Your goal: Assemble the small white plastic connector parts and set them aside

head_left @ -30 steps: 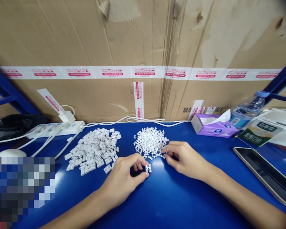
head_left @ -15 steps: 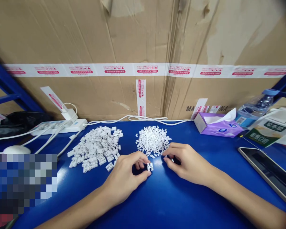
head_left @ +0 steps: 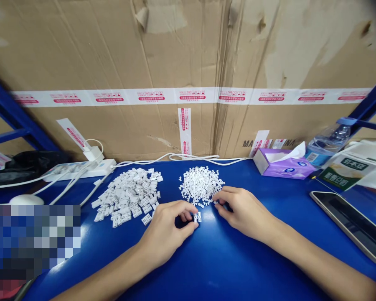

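Observation:
My left hand [head_left: 171,228] pinches a small white plastic rectangular piece with slots [head_left: 197,217] between thumb and fingers, just above the blue table. At the near right edge of a pile of tiny white plastic parts [head_left: 200,184], my right hand [head_left: 240,209] has its thumb and index fingertips drawn close together. A speck of white shows by these fingertips; whether it is gripped is too small to tell. Left of the tiny parts lies a larger heap of white slotted pieces [head_left: 128,194], like the one in my left hand.
Behind the blue table [head_left: 207,267] stands a taped cardboard wall [head_left: 128,133]. A power strip [head_left: 103,168] with white cables lies at back left. On the right are a purple tissue box [head_left: 282,167], a plastic bottle [head_left: 329,142], a carton [head_left: 344,167] and a phone [head_left: 351,225].
The view has shifted slightly. My right fingertips have moved a little closer to the pile of tiny parts. My left hand keeps the slotted piece in about the same spot.

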Action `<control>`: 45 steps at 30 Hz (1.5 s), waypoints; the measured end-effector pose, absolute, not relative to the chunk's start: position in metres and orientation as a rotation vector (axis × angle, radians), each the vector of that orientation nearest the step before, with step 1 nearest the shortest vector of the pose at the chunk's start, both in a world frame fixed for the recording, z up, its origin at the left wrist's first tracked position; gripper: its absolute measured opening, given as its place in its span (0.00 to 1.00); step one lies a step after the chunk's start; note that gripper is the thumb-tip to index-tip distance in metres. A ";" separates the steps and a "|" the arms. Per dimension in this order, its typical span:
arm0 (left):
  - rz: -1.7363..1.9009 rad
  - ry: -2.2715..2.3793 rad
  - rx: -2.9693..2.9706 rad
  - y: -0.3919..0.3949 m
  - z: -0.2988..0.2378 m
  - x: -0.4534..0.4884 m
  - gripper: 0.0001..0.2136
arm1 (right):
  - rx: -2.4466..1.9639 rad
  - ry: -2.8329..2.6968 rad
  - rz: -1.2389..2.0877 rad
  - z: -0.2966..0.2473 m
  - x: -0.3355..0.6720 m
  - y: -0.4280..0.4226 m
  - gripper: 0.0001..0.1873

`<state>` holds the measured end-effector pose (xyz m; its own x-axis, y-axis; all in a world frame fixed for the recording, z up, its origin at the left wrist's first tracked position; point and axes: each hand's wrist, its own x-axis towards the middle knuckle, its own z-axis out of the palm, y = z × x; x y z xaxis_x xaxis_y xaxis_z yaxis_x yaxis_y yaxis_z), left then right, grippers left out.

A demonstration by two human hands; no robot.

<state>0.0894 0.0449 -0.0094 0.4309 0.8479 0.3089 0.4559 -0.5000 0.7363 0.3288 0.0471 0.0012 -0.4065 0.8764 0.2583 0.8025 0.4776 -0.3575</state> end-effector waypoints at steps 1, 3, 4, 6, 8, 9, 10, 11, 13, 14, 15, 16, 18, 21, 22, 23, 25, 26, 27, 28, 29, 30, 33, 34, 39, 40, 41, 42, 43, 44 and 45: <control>0.922 1.083 2.128 0.045 -0.009 0.090 0.07 | -1.416 -2.320 0.245 0.001 0.328 0.047 0.07; 0.939 1.058 2.121 0.045 -0.007 0.090 0.08 | -1.427 -2.317 0.261 0.000 0.327 0.046 0.09; 0.944 1.047 2.110 0.045 -0.007 0.090 0.08 | -1.422 -2.314 0.275 0.000 0.326 0.046 0.09; 0.946 1.037 2.080 0.044 -0.006 0.090 0.08 | -1.399 -2.314 0.306 -0.001 0.325 0.046 0.11; 0.950 1.034 2.054 0.044 -0.006 0.091 0.07 | -1.355 -2.312 0.335 -0.001 0.323 0.044 0.12; 0.955 1.034 2.042 0.044 -0.006 0.091 0.07 | -1.325 -2.306 0.353 -0.001 0.322 0.043 0.12; 0.959 1.032 2.031 0.044 -0.006 0.092 0.07 | -1.291 -2.296 0.373 -0.001 0.320 0.042 0.12; 0.961 1.031 2.022 0.043 -0.006 0.093 0.07 | -1.257 -2.277 0.397 0.000 0.318 0.040 0.13; 0.955 1.033 2.013 0.042 -0.007 0.094 0.07 | -1.204 -2.231 0.457 0.001 0.313 0.036 0.13; 0.949 1.038 2.015 0.041 -0.008 0.094 0.07 | -1.195 -2.205 0.487 0.003 0.310 0.034 0.13; 0.941 1.047 2.020 0.041 -0.008 0.094 0.08 | -1.199 -2.177 0.515 0.004 0.308 0.032 0.13; 0.934 1.057 2.028 0.040 -0.008 0.095 0.08 | -1.210 -2.143 0.542 0.005 0.306 0.030 0.12; 0.922 1.078 2.038 0.040 -0.008 0.094 0.08 | -1.232 -2.066 0.601 0.006 0.303 0.027 0.11; 0.912 1.086 2.036 0.039 -0.008 0.094 0.09 | -1.197 -2.029 0.656 0.007 0.304 0.025 0.10; 0.903 1.081 2.034 0.039 -0.008 0.094 0.09 | -1.169 -2.059 0.659 0.007 0.305 0.024 0.09; 0.892 1.075 2.032 0.040 -0.008 0.093 0.09 | -1.136 -2.099 0.662 0.007 0.306 0.024 0.09; 0.866 1.069 2.039 0.040 -0.007 0.093 0.10 | -1.069 -2.173 0.685 0.008 0.308 0.024 0.09; 0.855 1.067 2.047 0.040 -0.007 0.093 0.11 | -1.043 -2.198 0.705 0.009 0.309 0.024 0.09; 0.850 1.067 2.056 0.040 -0.007 0.093 0.12 | -1.023 -2.219 0.725 0.010 0.310 0.023 0.09; 0.848 1.068 2.065 0.040 -0.007 0.093 0.12 | -1.011 -2.236 0.739 0.011 0.311 0.022 0.09; 0.847 1.070 2.071 0.040 -0.007 0.093 0.12 | -1.010 -2.251 0.745 0.012 0.311 0.021 0.08; 0.846 1.069 2.073 0.040 -0.007 0.093 0.12 | -1.019 -2.266 0.744 0.013 0.312 0.020 0.08; 0.841 1.046 2.072 0.039 -0.005 0.092 0.11 | -1.062 -2.288 0.731 0.015 0.314 0.018 0.08; 0.841 1.031 2.078 0.038 -0.004 0.092 0.12 | -1.071 -2.293 0.733 0.015 0.315 0.018 0.08; 0.892 0.973 2.153 0.034 -0.001 0.092 0.12 | -1.098 -2.322 0.779 0.013 0.318 0.017 0.09; 0.901 0.966 2.162 0.034 -0.001 0.093 0.12 | -1.105 -2.323 0.782 0.013 0.319 0.017 0.09; 0.906 0.960 2.164 0.034 -0.001 0.093 0.13 | -1.109 -2.321 0.786 0.013 0.319 0.017 0.09; 0.905 0.951 2.160 0.034 -0.001 0.093 0.13 | -1.108 -2.318 0.790 0.013 0.318 0.017 0.09; 0.900 0.939 2.151 0.034 -0.002 0.093 0.13 | -1.107 -2.314 0.796 0.013 0.318 0.016 0.09; 0.892 0.920 2.138 0.034 -0.002 0.093 0.13 | -1.105 -2.310 0.799 0.013 0.318 0.016 0.09; 0.883 0.899 2.122 0.034 -0.002 0.093 0.13 | -1.103 -2.306 0.804 0.014 0.317 0.016 0.09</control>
